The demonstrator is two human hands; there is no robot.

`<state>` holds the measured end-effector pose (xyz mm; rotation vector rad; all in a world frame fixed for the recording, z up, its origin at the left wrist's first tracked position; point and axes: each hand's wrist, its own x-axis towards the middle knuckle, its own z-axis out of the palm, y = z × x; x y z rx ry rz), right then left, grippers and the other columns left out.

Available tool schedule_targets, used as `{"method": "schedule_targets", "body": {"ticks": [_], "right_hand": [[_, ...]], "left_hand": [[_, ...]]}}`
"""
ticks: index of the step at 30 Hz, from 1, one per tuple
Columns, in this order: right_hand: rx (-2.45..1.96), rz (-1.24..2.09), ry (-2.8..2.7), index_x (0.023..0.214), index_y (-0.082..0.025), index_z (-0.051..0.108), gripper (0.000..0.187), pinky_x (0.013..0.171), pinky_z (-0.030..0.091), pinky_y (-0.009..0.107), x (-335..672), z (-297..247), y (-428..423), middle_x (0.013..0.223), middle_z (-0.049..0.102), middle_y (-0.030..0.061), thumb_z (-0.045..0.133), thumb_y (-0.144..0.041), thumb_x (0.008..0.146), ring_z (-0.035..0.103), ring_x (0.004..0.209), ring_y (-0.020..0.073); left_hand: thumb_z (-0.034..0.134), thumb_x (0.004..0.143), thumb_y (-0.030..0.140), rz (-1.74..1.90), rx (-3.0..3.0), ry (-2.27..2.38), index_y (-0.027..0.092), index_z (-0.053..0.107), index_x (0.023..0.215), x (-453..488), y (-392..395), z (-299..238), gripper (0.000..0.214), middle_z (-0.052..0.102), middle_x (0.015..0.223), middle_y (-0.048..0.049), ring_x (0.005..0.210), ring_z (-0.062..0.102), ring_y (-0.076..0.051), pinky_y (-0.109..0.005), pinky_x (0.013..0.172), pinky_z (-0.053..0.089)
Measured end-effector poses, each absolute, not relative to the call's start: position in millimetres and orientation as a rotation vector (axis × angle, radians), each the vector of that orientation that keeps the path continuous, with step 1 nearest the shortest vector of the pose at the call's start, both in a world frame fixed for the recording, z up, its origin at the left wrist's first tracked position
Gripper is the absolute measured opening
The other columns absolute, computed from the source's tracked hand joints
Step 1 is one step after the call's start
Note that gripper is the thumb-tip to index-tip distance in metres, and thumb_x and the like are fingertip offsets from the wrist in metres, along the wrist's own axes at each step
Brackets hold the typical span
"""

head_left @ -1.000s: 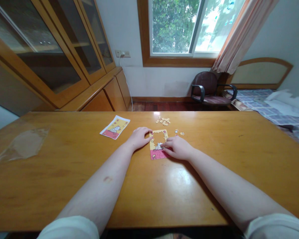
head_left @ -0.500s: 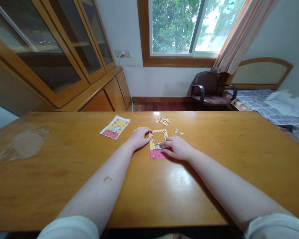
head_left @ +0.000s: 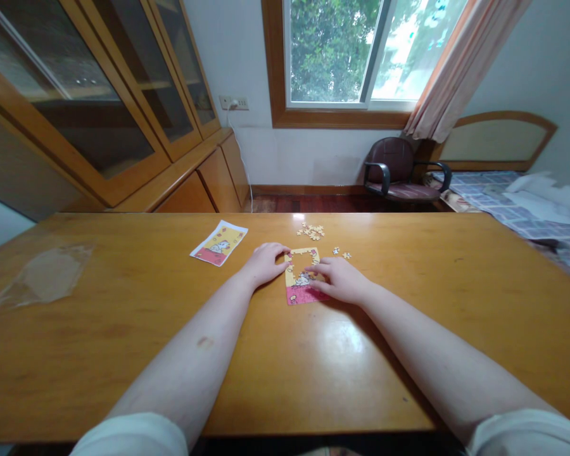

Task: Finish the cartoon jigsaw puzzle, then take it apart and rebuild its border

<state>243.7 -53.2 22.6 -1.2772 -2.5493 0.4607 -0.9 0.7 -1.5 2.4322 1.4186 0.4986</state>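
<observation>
A partly joined jigsaw puzzle (head_left: pixel 304 295) lies on the table, pink at its near end and yellow around a gap where the wood shows. A white cartoon figure spans its middle. My left hand (head_left: pixel 266 263) rests against the puzzle's left edge, fingers apart and holding nothing visible. Over the right side hovers or rests my right hand (head_left: pixel 341 278), with thumb and fingers spread near the white figure; contact is too small to tell. Two loose puzzle pieces (head_left: pixel 346 255) lie just beyond that hand. Farther back sits a pile of yellow puzzle pieces (head_left: pixel 313 232).
A picture card (head_left: pixel 220 243) with the same design lies left of my left hand. A clear plastic bag (head_left: pixel 52 272) is at the table's far left. Beyond the wooden table (head_left: pixel 275 380) stand an office chair (head_left: pixel 394 168), a bed and a glass-fronted cabinet (head_left: pixel 123 126).
My right hand has shifted slightly up and to the right, and its fingers have drawn back, showing more of the white figure. The left hand stays in place.
</observation>
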Motion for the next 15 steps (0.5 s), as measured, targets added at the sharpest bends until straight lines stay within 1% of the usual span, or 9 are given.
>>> {"method": "schedule_targets", "body": {"ticks": [2, 5, 8, 10, 12, 15], "right_hand": [[-1.467, 0.486, -2.339, 0.116, -0.020, 0.069, 0.033, 0.075, 0.044, 0.029, 253.5, 22.7, -43.7, 0.092, 0.067, 0.0086, 0.055, -0.038, 0.092, 0.061, 0.082, 0.0179], [-1.739, 0.497, -2.143, 0.100, -0.018, 0.074, 0.023, 0.068, 0.044, 0.027, 273.9, 22.7, -26.5, 0.088, 0.069, 0.0079, 0.062, -0.032, 0.085, 0.062, 0.077, 0.0175], [-1.841, 0.739, -2.082, 0.086, -0.018, 0.075, 0.015, 0.058, 0.043, 0.023, 293.1, 25.5, -14.8, 0.075, 0.069, 0.0032, 0.069, -0.029, 0.078, 0.061, 0.064, 0.0144], [-1.864, 0.788, -2.091, 0.079, -0.019, 0.074, 0.012, 0.057, 0.043, 0.023, 302.0, 29.4, -12.0, 0.073, 0.070, 0.0026, 0.072, -0.028, 0.073, 0.062, 0.064, 0.0146], [-1.883, 0.778, -2.131, 0.074, -0.019, 0.074, 0.011, 0.057, 0.044, 0.024, 307.8, 33.7, -11.9, 0.073, 0.071, 0.0030, 0.076, -0.028, 0.068, 0.063, 0.066, 0.0164], [-1.912, 0.756, -2.175, 0.076, -0.021, 0.075, 0.018, 0.058, 0.045, 0.025, 310.9, 37.0, -13.3, 0.076, 0.072, 0.0036, 0.080, -0.030, 0.062, 0.064, 0.068, 0.0187]], "left_hand": [[0.058, 0.082, 0.038, 0.498, 2.432, 1.414, 0.023, 0.067, 0.109, -0.7, 0.7, -0.9, 0.032, 0.068, 0.114, -0.0045, 0.108, 0.058, -0.025, -0.040, 0.100, 0.043], [0.058, 0.082, 0.038, 0.498, 2.430, 1.400, 0.024, 0.067, 0.108, -0.5, 0.8, -0.1, 0.031, 0.068, 0.112, -0.0049, 0.108, 0.058, -0.025, -0.041, 0.100, 0.043], [0.058, 0.082, 0.038, 0.502, 2.424, 1.389, 0.024, 0.067, 0.108, -0.8, 1.3, -1.1, 0.031, 0.068, 0.112, -0.0053, 0.108, 0.058, -0.025, -0.041, 0.100, 0.042], [0.057, 0.082, 0.040, 0.502, 2.422, 1.395, 0.024, 0.067, 0.109, -1.1, 1.8, -2.6, 0.033, 0.068, 0.113, -0.0056, 0.107, 0.058, -0.025, -0.041, 0.100, 0.042], [0.057, 0.082, 0.040, 0.499, 2.425, 1.401, 0.024, 0.067, 0.109, -1.6, 2.3, -4.1, 0.033, 0.067, 0.113, -0.0055, 0.108, 0.058, -0.025, -0.041, 0.100, 0.042], [0.058, 0.082, 0.039, 0.495, 2.435, 1.403, 0.025, 0.067, 0.109, -2.3, 2.7, -4.8, 0.032, 0.068, 0.113, -0.0048, 0.108, 0.058, -0.025, -0.041, 0.100, 0.043]]}}
